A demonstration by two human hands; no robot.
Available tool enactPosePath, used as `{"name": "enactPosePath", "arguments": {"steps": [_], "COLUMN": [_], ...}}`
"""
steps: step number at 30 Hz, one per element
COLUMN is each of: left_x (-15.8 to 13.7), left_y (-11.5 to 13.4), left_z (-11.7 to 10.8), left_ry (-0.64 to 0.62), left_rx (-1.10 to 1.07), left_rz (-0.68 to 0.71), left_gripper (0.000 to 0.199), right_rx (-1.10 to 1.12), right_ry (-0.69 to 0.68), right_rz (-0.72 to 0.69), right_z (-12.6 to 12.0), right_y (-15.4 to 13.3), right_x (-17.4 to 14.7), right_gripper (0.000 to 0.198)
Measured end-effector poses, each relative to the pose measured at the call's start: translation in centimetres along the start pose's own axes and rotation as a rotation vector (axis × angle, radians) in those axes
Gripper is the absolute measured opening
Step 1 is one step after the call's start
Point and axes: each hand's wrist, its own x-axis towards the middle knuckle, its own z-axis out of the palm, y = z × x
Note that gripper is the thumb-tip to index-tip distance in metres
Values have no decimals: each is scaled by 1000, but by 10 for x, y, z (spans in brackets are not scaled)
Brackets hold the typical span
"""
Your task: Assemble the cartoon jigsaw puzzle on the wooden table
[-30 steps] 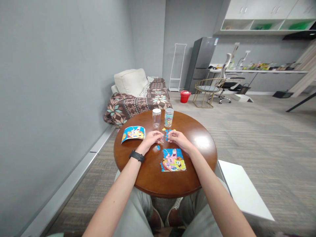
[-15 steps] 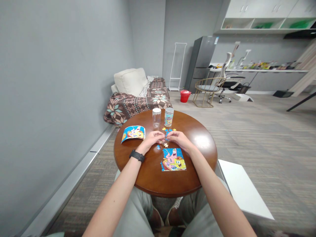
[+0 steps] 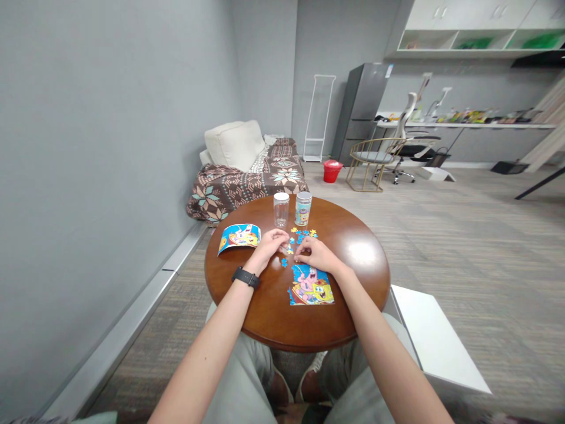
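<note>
A partly assembled jigsaw puzzle with cartoon figures lies flat on the round wooden table. Just above its top edge my right hand pinches a small pale puzzle piece, mostly hidden by the fingertips. My left hand, with a black watch on the wrist, rests beside the loose pieces; its fingers are loosely curved and apart. A blue puzzle piece lies below it. Several blue and yellow pieces are spread beyond both hands.
A curved picture card of the same scene stands at the left of the table. At the back are a clear jar with a white lid and a printed jar. A white box-like surface is beside the table on the right.
My hands have moved apart. The right hand came down toward the puzzle, onto the pale piece that lay in the open; the left drew back slightly, leftward.
</note>
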Motion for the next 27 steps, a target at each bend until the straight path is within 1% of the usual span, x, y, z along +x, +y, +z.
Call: {"name": "enactPosePath", "arguments": {"steps": [3, 7, 10, 13, 17, 19, 22, 24, 27], "left_x": [0, -2, -3, -3, -3, -3, -4, -4, -4], "left_y": [0, 1, 2, 2, 2, 2, 3, 3, 2], "left_z": [0, -1, -1, -1, -1, -1, -1, -1, -1], "left_ry": [16, 34, 29, 28, 30, 22, 19, 18, 13], "left_rx": [8, 29, 37, 41, 37, 34, 39, 47, 57], "left_rz": [4, 20, 25, 22, 29, 33, 38, 44, 51], "left_gripper": [6, 7, 9, 7, 7, 7, 5, 3, 3], "right_rx": [-31, -70, -45, -33, 8, 82, 230, 375, 630], "right_ry": [36, 51, 40, 41, 39, 45, 84, 96, 65], "right_rz": [4, 22, 31, 7, 14, 55, 127, 201, 335], "right_z": [0, -2, -2, 0, 0, 0, -3, -4, -6], "right_y": [3, 6, 9, 11, 7, 4, 0, 0, 0], "right_x": [1, 0, 0, 1, 1, 1, 3, 5, 5], "right_gripper": [6, 13, 13, 14, 11, 10, 18, 20, 24]}}
